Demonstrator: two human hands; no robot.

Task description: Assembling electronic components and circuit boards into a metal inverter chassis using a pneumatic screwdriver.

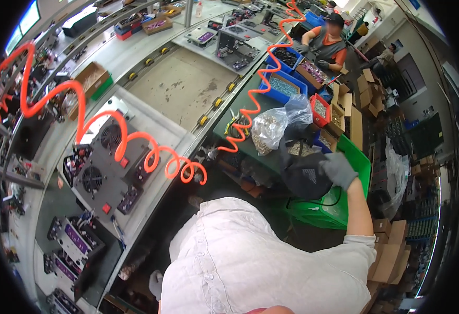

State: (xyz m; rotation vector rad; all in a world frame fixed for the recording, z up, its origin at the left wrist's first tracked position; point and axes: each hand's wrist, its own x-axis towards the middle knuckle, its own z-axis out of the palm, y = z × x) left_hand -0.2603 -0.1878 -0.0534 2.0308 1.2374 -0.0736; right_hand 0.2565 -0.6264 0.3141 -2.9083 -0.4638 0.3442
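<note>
A long grey workbench (151, 57) with a roller conveyor track (216, 102) runs beside stacked cardboard boxes (389, 251).

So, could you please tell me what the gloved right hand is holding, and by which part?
The right hand grips a black bag by its upper right edge, over the green crate. The left hand holds nothing that shows.

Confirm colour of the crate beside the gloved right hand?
Green crate, seen in the head view, by the right hand.

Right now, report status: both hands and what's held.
Right hand, grey-gloved, gripping black mesh part over green crate. Left hand low by the shirt, hold unclear. Clear bag of small parts close beside.
</note>
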